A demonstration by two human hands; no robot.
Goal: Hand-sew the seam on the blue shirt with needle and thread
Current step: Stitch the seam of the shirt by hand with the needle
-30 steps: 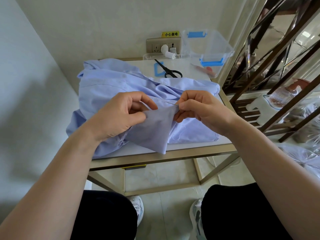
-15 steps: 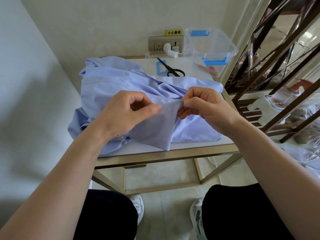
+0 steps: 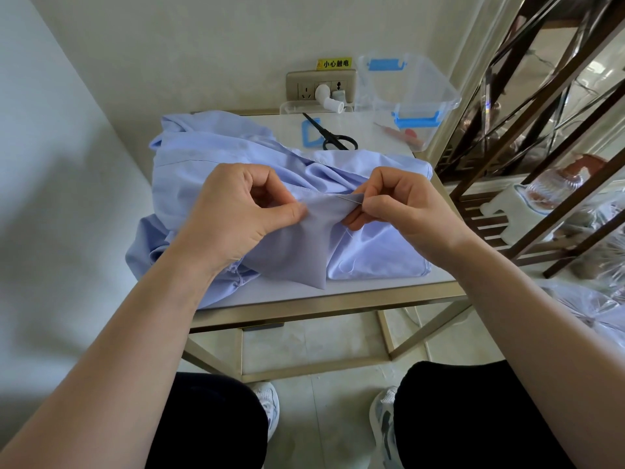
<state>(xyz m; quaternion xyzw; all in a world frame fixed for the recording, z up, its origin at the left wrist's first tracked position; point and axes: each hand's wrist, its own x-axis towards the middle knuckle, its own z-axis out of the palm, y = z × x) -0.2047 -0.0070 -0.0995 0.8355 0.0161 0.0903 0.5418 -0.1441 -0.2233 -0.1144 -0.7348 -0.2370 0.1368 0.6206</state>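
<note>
A light blue shirt lies bunched on a small white table. One corner of it hangs lifted between my hands over the table's front edge. My left hand pinches the fold of fabric between thumb and forefinger. My right hand pinches a thin needle that lies along the top edge of the fold, its tip pointing left. A faint white thread curls on the shirt below my right hand.
Black scissors and a blue square frame lie behind the shirt. A clear plastic box with blue clips stands at the back right below a wall socket. A dark metal rack stands to the right.
My left hand has slid its pinch a little left along the fold. The right hand has kept the needle at the fabric's top edge, shifting slightly right.
</note>
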